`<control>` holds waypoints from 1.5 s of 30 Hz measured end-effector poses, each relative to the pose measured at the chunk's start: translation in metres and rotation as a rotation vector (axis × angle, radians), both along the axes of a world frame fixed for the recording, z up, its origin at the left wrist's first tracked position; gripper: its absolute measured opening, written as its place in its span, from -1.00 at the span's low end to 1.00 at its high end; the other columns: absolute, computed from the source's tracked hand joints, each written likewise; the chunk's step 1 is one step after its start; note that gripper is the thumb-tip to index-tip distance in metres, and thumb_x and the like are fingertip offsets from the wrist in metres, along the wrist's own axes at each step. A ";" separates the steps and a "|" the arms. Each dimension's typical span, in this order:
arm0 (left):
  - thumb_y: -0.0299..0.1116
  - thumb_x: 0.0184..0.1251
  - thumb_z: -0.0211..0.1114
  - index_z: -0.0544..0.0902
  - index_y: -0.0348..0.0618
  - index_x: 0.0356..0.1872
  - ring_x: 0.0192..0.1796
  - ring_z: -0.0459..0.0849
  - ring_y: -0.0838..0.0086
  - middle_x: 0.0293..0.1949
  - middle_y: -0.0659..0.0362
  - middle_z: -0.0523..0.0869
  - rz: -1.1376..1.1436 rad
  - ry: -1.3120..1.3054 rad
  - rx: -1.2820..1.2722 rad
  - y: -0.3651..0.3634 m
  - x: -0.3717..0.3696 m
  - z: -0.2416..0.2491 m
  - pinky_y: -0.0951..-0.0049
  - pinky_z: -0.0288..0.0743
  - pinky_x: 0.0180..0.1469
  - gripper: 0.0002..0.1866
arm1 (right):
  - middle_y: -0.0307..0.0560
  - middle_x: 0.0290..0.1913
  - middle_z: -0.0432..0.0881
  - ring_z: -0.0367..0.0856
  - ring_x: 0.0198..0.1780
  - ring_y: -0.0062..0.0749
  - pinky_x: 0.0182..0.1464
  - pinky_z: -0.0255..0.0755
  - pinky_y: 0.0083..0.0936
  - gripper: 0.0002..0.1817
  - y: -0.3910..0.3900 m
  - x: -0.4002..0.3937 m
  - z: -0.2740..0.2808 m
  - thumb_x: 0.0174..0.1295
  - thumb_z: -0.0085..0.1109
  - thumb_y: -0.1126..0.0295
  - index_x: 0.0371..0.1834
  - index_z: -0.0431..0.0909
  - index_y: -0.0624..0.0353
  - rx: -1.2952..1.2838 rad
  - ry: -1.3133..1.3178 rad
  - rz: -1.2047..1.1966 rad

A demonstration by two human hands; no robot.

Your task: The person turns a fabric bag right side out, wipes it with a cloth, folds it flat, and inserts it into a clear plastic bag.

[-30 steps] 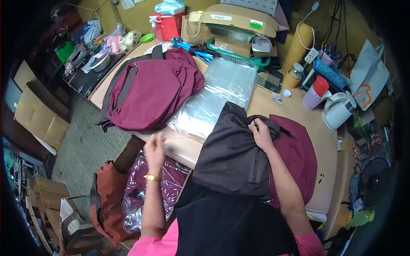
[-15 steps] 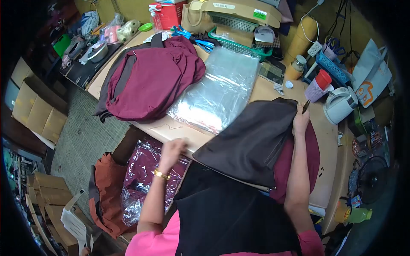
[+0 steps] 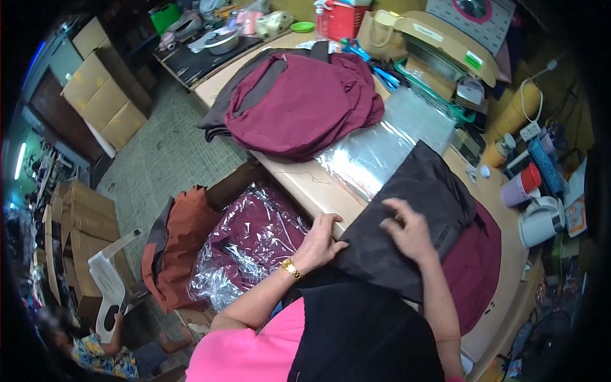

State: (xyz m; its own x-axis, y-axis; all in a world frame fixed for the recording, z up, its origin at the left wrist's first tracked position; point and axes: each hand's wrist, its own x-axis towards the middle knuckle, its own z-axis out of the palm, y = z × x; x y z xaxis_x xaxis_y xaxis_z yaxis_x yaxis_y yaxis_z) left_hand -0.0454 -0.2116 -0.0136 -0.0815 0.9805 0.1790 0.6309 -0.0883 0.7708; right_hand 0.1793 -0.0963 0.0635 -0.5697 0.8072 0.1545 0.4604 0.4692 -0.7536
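Note:
A dark grey piece of fabric (image 3: 407, 184) lies flat over the table's near edge, a small rectangular patch showing on its right part. My left hand (image 3: 320, 239) is at its left corner, fingers closed on that corner beside the table edge. Over the middle of the fabric is my right hand (image 3: 409, 230), its fingers curved and apart, with nothing visible in them. Maroon fabric (image 3: 474, 274) shows from beneath on the right. Behind the dark fabric, a stack of clear plastic bags (image 3: 394, 137) rests on the table.
A maroon and grey fabric pile (image 3: 299, 105) lies on the table at the back left. Below the table edge, a box holds plastic-wrapped maroon items (image 3: 261, 223) beside rust-coloured fabric (image 3: 184, 248). A kettle (image 3: 541, 219) and cups stand at right. Another person (image 3: 105, 353) sits at lower left.
My left hand has moved right to the fabric's corner. My right hand has left the far edge for the middle; the small dark tool it held no longer shows. The view has shifted.

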 end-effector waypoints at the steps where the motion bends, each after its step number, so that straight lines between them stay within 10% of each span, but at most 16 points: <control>1: -0.45 0.10 0.58 0.42 -0.28 0.21 -0.07 0.67 0.02 -0.06 -0.11 0.55 -0.019 -0.091 -0.054 -0.002 -0.001 0.009 0.19 0.60 -0.03 -0.33 | 0.01 -0.29 0.65 0.66 -0.33 -0.26 -0.16 0.55 -0.41 -0.59 -0.012 -0.013 -0.005 0.22 0.43 0.34 0.12 0.59 0.10 0.063 -0.045 0.075; 7: -0.40 0.16 0.47 0.77 -0.23 -0.36 -0.29 0.80 0.26 -0.39 0.05 0.80 0.003 -0.052 -0.253 0.006 -0.056 0.022 0.31 0.64 -0.17 -0.88 | -0.01 -0.38 0.69 0.71 -0.34 0.00 -0.30 0.54 -0.17 -0.82 -0.008 -0.015 -0.070 0.11 0.26 0.52 -0.22 0.53 0.11 0.310 -0.196 0.108; 13: -0.31 0.18 0.51 0.72 -0.20 -0.38 -0.36 0.63 0.24 -0.38 0.10 0.70 0.722 0.383 0.586 0.060 -0.065 0.011 0.24 0.55 -0.14 -0.81 | 0.00 -0.45 0.64 0.69 -0.41 -0.01 -0.36 0.50 -0.16 -0.82 -0.011 -0.019 -0.073 0.04 0.18 0.61 -0.29 0.49 0.13 0.384 -0.134 0.076; 15: -0.29 0.13 0.55 0.71 -0.16 -0.38 -0.36 0.62 0.19 -0.54 0.11 0.58 0.654 0.280 0.502 0.077 -0.084 -0.036 0.18 0.52 -0.08 -0.79 | 0.02 -0.47 0.63 0.68 -0.42 -0.01 -0.36 0.49 -0.16 -0.83 -0.011 -0.018 -0.074 0.04 0.18 0.61 -0.30 0.48 0.14 0.403 -0.121 0.051; 17: -0.22 0.37 0.44 0.63 -0.26 -0.48 -0.50 0.48 0.58 -0.56 0.24 0.60 0.580 -0.457 0.462 0.085 -0.105 -0.070 0.43 0.32 -0.43 -0.67 | 0.03 -0.47 0.63 0.68 -0.42 0.01 -0.36 0.49 -0.16 -0.83 -0.010 -0.016 -0.075 0.06 0.18 0.61 -0.29 0.48 0.15 0.387 -0.094 0.035; 19: -0.27 0.48 0.34 0.57 -0.27 -0.51 -0.50 0.39 0.72 -0.58 0.34 0.55 0.645 -0.659 0.130 0.064 -0.123 -0.062 0.51 0.28 -0.47 -0.64 | 0.04 -0.47 0.63 0.67 -0.42 0.02 -0.37 0.48 -0.15 -0.83 -0.010 -0.013 -0.078 0.07 0.18 0.60 -0.29 0.47 0.15 0.367 -0.073 0.016; 26: -0.32 0.41 0.39 0.67 -0.19 -0.31 -0.38 0.57 0.57 -0.25 0.17 0.68 0.529 0.259 0.722 0.059 -0.052 -0.012 0.47 0.46 -0.36 -0.84 | 0.08 -0.46 0.62 0.67 -0.40 0.08 -0.35 0.47 -0.12 -0.85 -0.005 -0.015 -0.076 0.15 0.16 0.60 -0.24 0.46 0.16 0.321 -0.043 -0.001; 29: -0.30 0.43 0.37 0.70 -0.21 -0.22 -0.28 0.67 0.54 -0.24 0.18 0.75 0.470 0.543 0.563 0.067 -0.048 -0.014 0.46 0.56 -0.20 -0.83 | 0.10 -0.45 0.62 0.67 -0.38 0.11 -0.34 0.47 -0.12 -0.86 -0.007 -0.012 -0.079 0.19 0.16 0.59 -0.23 0.45 0.17 0.302 -0.008 -0.019; 31: -0.20 0.49 0.30 0.71 -0.21 -0.20 -0.37 0.72 0.41 -0.34 0.09 0.75 0.243 -0.401 -0.052 0.071 -0.045 -0.005 0.34 0.57 -0.29 -0.75 | 0.11 -0.45 0.62 0.67 -0.37 0.13 -0.34 0.47 -0.12 -0.87 -0.007 -0.012 -0.080 0.21 0.16 0.59 -0.23 0.44 0.17 0.293 0.034 -0.024; 35: -0.05 0.42 0.36 0.46 -0.27 0.33 -0.05 0.75 0.14 -0.16 -0.14 0.73 -0.163 -0.173 -0.216 0.040 0.005 0.042 0.20 0.57 0.05 -0.38 | 0.15 -0.45 0.59 0.67 -0.39 0.10 -0.35 0.44 -0.16 -0.87 0.002 -0.010 -0.084 0.32 0.22 0.52 -0.24 0.43 0.19 0.187 0.158 -0.085; 39: -0.07 0.48 0.31 0.66 -0.32 0.08 -0.03 0.74 0.02 -0.21 -0.21 0.73 -0.258 -0.177 -0.256 0.030 0.004 0.019 0.17 0.56 0.06 -0.54 | -0.04 -0.52 0.41 0.38 -0.48 -0.32 -0.35 0.32 -0.35 -0.83 0.019 -0.001 -0.087 0.46 0.13 0.45 -0.30 0.39 0.22 0.142 0.233 -0.247; 42: -0.11 0.54 0.25 0.79 -0.23 -0.22 -0.33 0.68 0.53 -0.43 0.16 0.77 -0.215 -0.216 -0.357 0.026 -0.041 0.004 0.43 0.57 -0.15 -0.64 | -0.08 -0.49 0.39 0.35 -0.45 -0.38 -0.33 0.32 -0.37 -0.81 0.033 0.010 -0.092 0.49 0.10 0.44 -0.31 0.37 0.23 0.187 0.264 -0.308; 45: -0.16 0.56 0.18 0.75 -0.27 -0.37 -0.41 0.68 0.48 -0.50 0.16 0.75 0.099 -0.091 -0.349 0.017 -0.081 -0.003 0.33 0.59 -0.22 -0.60 | -0.05 -0.49 0.36 0.33 -0.44 -0.37 -0.32 0.31 -0.38 -0.79 0.041 0.016 -0.089 0.49 0.09 0.43 -0.32 0.35 0.25 0.199 0.254 -0.399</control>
State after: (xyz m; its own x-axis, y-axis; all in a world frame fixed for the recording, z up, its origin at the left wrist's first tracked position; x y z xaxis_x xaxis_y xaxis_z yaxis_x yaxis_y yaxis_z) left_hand -0.1260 -0.1950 -0.0164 -0.1793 0.9678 -0.1765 0.5511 0.2474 0.7969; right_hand 0.1952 -0.0553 -0.0252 -0.1479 0.8948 0.4212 0.4467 0.4404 -0.7788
